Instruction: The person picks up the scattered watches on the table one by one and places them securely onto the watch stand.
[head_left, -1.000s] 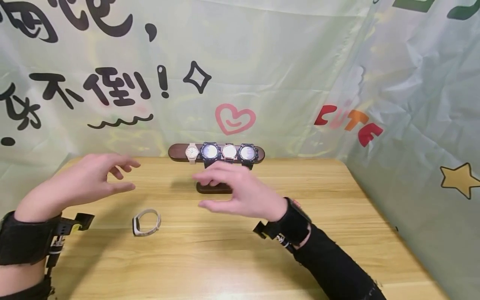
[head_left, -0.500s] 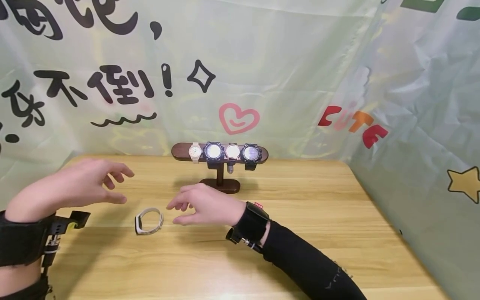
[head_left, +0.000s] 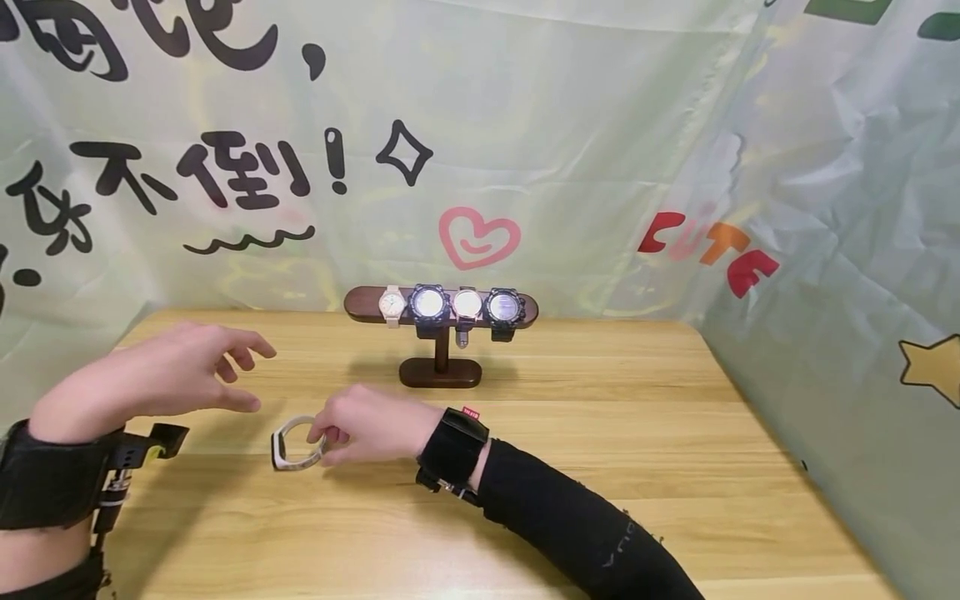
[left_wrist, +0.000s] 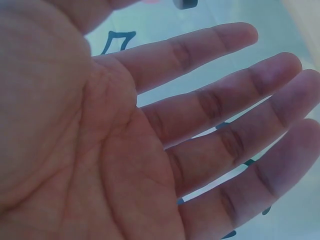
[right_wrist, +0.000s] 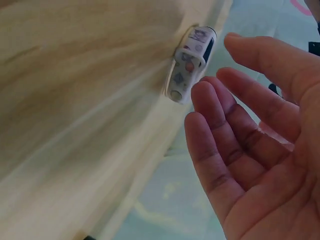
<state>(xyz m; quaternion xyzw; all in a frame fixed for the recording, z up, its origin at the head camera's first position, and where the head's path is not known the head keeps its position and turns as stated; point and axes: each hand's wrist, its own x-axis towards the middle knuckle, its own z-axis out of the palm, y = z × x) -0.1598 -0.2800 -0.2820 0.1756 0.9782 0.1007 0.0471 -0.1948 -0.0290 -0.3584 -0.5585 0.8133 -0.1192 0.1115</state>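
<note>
A pale fitness band [head_left: 279,450], its strap closed in a loop, stands on its edge on the wooden table; the right wrist view shows printed patterns on the strap [right_wrist: 181,80]. My right hand [head_left: 378,423] is at the band's right side, thumb and fingers spread apart around the strap's edge. The right wrist view shows a gap between the fingers and the band, with no grip visible. My left hand [head_left: 176,367] hovers behind and left of the band, fingers loosely bent and holding nothing; its palm [left_wrist: 125,150] fills much of the left wrist view.
Behind the hands, a dark brown watch stand [head_left: 441,374] carries several watches, among them a pale one [head_left: 392,305] at the left and a black one [head_left: 504,307] at the right. A printed cloth [head_left: 585,150] hangs behind and along the table's right side.
My right hand has moved left and down from in front of the watch stand to the band. The left hand has barely shifted, and the band stays in place.
</note>
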